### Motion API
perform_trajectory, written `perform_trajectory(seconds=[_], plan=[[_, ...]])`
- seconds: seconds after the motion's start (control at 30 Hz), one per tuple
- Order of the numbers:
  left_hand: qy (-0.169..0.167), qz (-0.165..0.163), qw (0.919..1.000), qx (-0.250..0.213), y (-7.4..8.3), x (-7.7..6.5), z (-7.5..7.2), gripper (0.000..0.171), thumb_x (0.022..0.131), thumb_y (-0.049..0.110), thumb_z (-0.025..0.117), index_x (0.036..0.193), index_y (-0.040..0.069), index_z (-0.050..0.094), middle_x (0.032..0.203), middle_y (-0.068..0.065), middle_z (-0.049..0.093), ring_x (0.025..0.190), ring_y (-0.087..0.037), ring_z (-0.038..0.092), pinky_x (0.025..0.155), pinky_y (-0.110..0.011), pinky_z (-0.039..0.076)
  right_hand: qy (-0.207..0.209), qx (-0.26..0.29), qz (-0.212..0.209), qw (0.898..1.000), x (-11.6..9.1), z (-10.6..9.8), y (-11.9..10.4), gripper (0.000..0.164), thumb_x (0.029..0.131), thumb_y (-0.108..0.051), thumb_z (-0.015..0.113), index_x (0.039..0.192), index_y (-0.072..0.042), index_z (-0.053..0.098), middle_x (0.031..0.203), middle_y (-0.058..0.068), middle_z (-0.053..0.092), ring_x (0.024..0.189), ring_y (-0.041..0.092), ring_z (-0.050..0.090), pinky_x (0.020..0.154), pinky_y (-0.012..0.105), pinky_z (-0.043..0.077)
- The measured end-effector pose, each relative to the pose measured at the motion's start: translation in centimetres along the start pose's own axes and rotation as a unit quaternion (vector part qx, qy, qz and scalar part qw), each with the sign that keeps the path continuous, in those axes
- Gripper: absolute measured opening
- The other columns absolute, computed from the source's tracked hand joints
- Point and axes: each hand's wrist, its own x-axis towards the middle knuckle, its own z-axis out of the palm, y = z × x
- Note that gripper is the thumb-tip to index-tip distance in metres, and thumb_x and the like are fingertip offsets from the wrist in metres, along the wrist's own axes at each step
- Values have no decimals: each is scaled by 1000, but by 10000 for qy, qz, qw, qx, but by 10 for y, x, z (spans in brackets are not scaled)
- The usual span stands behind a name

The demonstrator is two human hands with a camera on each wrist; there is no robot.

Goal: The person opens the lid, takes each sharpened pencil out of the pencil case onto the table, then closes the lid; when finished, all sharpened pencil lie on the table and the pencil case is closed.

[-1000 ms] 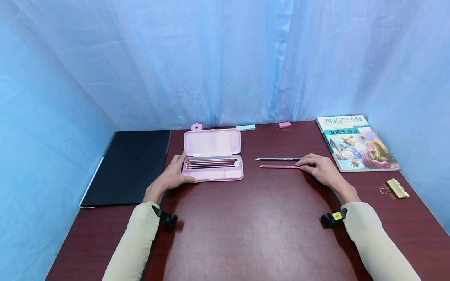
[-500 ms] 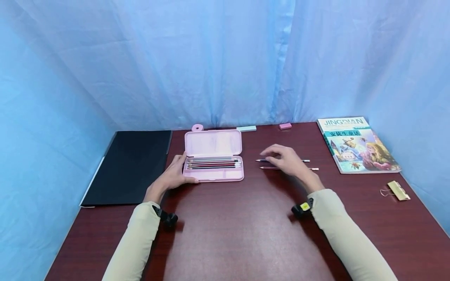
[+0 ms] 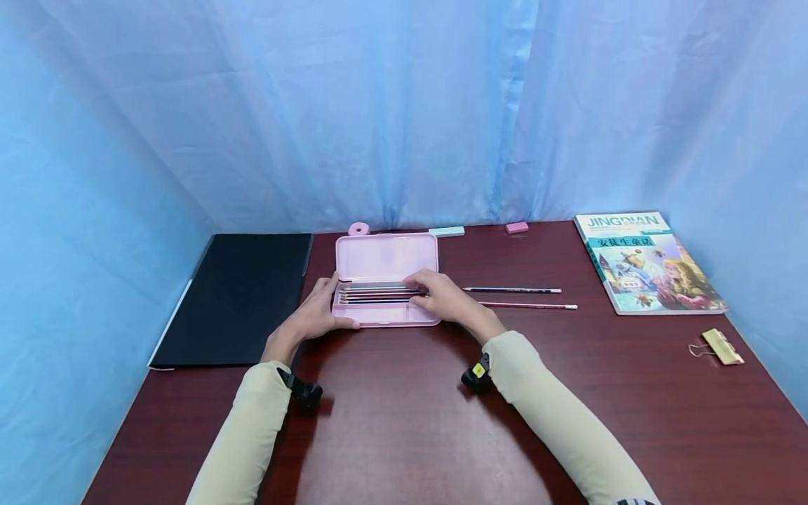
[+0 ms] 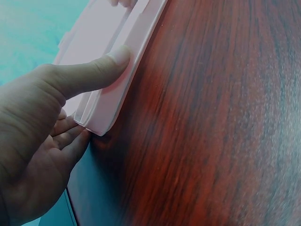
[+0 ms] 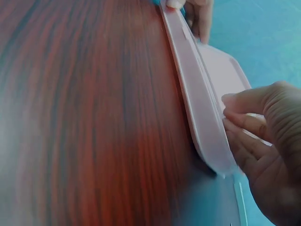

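A pink pencil case (image 3: 368,313) lies with its lid (image 3: 386,257) raised. Several pencils (image 3: 372,299) rest side by side in its long rear compartment. My left hand (image 3: 311,313) grips the case's left end, thumb on the front wall and fingers at the side. My right hand (image 3: 445,298) reaches into the right end, its fingertips over the pencils' ends. In the right wrist view its thumb and fingers (image 5: 251,125) are bent close together inside the rim; I cannot tell whether they pinch a pencil. A dark pencil (image 3: 514,290) and a red pencil (image 3: 536,306) lie right of the case.
A black folder (image 3: 233,301) lies at the left. Behind the case are a pink ring-shaped item (image 3: 358,229) and a pale blue block (image 3: 446,231). A pink eraser (image 3: 517,228) sits further right. A book (image 3: 650,263) and a gold binder clip (image 3: 722,347) occupy the right side.
My right hand has let go of the red pencil, leaving it beside the dark one, and moved left into the case. The left hand stays on the case.
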Motion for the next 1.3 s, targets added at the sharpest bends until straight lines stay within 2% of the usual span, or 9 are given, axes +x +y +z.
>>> perform_trajectory(seconds=[0.17, 0.43, 0.7, 1.0, 1.13, 1.3], plan=[[42, -15, 10000, 22, 0, 1, 1, 117, 66, 48, 78, 149, 12, 4, 140, -11, 25, 124, -25, 31, 105, -45, 27, -389, -406, 127, 9983, 6, 2, -10, 31, 84, -7, 65, 114, -4, 62, 107, 8, 62, 99, 19, 56, 89, 34, 43], [43, 66, 10000, -2, 0, 1, 0, 117, 66, 47, 79, 149, 11, 5, 139, -12, 26, 122, -26, 33, 105, -44, 27, -650, -543, 292, 9960, 9, 1, -15, 27, 85, -3, 61, 112, -4, 63, 100, 7, 65, 95, 19, 58, 87, 34, 45], [95, 106, 9999, -54, -1, 2, 1, 118, 66, 47, 79, 149, 12, 3, 138, -11, 27, 122, -24, 31, 106, -45, 26, -307, -127, 384, 9987, 6, 1, -9, 20, 83, -4, 65, 103, -8, 70, 92, 3, 68, 88, 14, 60, 82, 31, 46], [132, 172, 9997, -100, -2, 1, 2, 119, 65, 48, 79, 149, 12, 4, 137, -11, 28, 122, -24, 32, 105, -46, 26, -171, -60, 393, 9991, 4, -6, -13, 17, 84, -4, 65, 98, -10, 73, 95, 0, 69, 91, 14, 61, 85, 31, 46], [129, 206, 9997, -68, -2, 1, 2, 119, 65, 48, 79, 149, 12, 4, 136, -11, 28, 122, -24, 32, 105, -45, 27, 8, 170, 547, 9984, -3, -15, -10, 17, 84, -4, 65, 97, -10, 72, 93, 0, 69, 88, 13, 59, 81, 31, 47], [136, 235, 9996, -73, -2, 0, 2, 118, 65, 48, 79, 149, 12, 3, 136, -10, 28, 122, -23, 31, 105, -45, 27, 205, 279, 575, 9977, -22, -37, 1, 16, 83, -5, 65, 97, -11, 72, 92, 2, 68, 85, 14, 58, 78, 33, 47]])
